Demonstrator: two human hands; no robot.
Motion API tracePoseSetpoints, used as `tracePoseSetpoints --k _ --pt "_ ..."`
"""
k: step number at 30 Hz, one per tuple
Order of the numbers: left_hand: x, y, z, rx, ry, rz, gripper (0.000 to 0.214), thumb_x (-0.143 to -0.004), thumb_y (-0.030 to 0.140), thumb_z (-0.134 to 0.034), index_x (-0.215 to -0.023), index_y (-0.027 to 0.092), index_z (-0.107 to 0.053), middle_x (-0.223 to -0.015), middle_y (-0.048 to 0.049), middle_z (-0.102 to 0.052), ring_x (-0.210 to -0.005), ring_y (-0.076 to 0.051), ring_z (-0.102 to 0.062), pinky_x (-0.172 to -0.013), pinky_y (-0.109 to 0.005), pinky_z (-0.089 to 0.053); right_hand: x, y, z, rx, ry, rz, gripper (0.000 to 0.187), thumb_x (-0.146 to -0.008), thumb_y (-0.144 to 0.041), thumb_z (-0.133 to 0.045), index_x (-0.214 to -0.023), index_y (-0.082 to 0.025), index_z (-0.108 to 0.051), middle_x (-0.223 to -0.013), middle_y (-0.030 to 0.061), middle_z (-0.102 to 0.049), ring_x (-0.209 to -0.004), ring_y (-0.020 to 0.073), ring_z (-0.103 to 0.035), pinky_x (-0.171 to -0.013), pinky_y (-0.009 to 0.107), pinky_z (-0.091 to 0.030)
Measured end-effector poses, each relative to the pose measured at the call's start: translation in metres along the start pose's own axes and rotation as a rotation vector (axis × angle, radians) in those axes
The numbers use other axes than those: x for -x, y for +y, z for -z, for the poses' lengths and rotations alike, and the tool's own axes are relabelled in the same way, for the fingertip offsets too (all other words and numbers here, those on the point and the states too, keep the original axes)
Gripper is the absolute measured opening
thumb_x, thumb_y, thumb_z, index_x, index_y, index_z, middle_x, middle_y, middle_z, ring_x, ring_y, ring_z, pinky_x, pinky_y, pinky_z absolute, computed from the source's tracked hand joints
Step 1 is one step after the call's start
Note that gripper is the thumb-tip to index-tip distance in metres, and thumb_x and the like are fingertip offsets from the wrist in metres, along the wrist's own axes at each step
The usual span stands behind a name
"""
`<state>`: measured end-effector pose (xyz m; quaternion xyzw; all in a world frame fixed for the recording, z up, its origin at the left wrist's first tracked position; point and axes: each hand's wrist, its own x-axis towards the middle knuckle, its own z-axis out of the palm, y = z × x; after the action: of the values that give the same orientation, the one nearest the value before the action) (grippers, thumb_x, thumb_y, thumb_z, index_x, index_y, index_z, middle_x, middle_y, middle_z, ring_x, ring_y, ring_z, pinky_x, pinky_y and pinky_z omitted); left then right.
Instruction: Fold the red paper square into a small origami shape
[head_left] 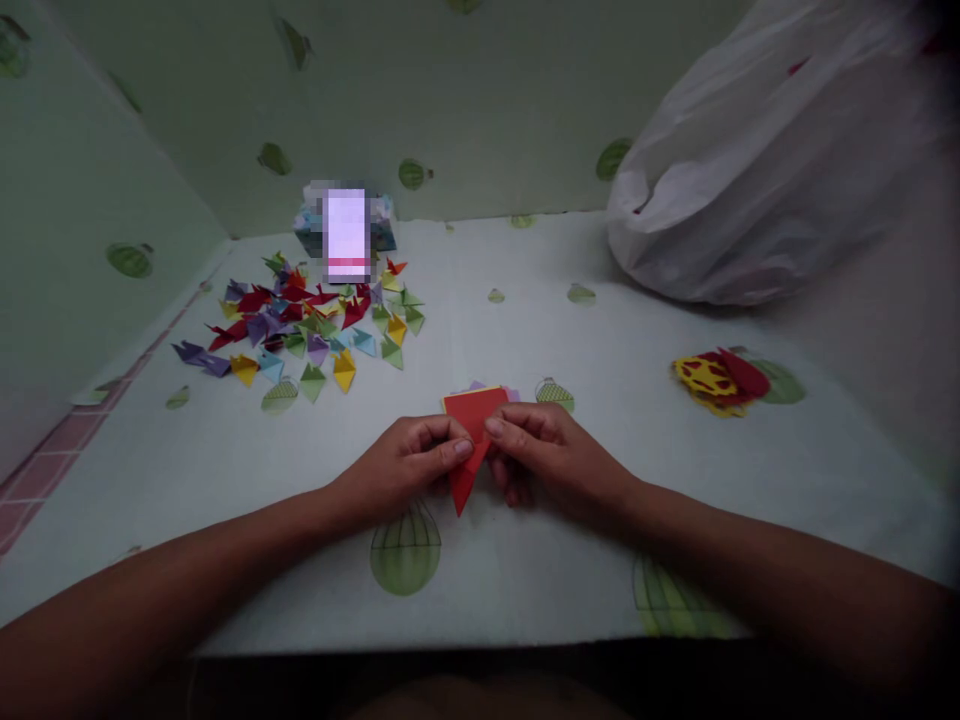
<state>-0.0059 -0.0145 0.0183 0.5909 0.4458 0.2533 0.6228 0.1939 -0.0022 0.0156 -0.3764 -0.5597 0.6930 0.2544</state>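
Between my two hands is a small piece of red origami paper [466,478], partly folded, its pointed end toward me. My left hand [424,452] pinches its left side with the thumb on top. From the other side, my right hand [536,445] grips it between thumb and fingers; some of those fingertips are hidden beneath. Just behind the hands lies a small stack of coloured paper squares [481,388], with yellow and purple edges showing; the red sheet in front hides most of it.
Many folded paper pieces [315,330] in several colours spread at the back left. Behind them a lit, blurred phone screen [346,230] leans on a patterned box [384,222]. A white plastic bag [750,180] bulges at the back right, and red and yellow cut-outs [709,378] lie at right.
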Motion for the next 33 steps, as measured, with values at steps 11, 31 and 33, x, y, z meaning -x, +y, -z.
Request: tracePoseSetpoints --k 11,31,33 --pt "-0.003 -0.007 -0.005 0.305 0.106 -0.034 0.016 -0.081 0.023 -0.071 -0.089 0.017 -0.059 -0.079 0.0012 -0.064 -0.074 -0.011 -0.06 -0.069 -0.024 -0.044 0.001 0.001 -0.001 -0.049 0.046 -0.029 0.034 -0.091 -0.043 -0.059 -0.07 -0.017 -0.053 -0.055 -0.0026 -0.06 -0.04 0.0073 -0.054 -0.039 0.017 -0.039" --pt "-0.002 -0.01 -0.007 0.597 0.237 -0.018 0.023 -0.08 0.021 -0.076 -0.101 0.019 -0.067 -0.068 0.0034 -0.063 -0.056 -0.006 -0.054 -0.056 -0.017 -0.043 -0.004 0.003 -0.003 -0.193 -0.111 0.012 0.024 -0.087 -0.036 -0.066 -0.076 -0.017 -0.057 -0.059 -0.0022 -0.062 -0.043 0.0078 -0.056 -0.038 0.017 -0.041" --pt "-0.002 -0.011 -0.007 0.607 0.243 -0.018 0.024 -0.079 0.021 -0.077 -0.101 0.019 -0.067 -0.07 0.0021 -0.065 -0.061 -0.007 -0.058 -0.06 -0.018 -0.046 -0.004 0.004 -0.002 -0.205 -0.117 0.012 0.023 -0.087 -0.035 -0.066 -0.077 -0.016 -0.058 -0.06 -0.0021 -0.063 -0.043 0.0078 -0.057 -0.038 0.016 -0.042"
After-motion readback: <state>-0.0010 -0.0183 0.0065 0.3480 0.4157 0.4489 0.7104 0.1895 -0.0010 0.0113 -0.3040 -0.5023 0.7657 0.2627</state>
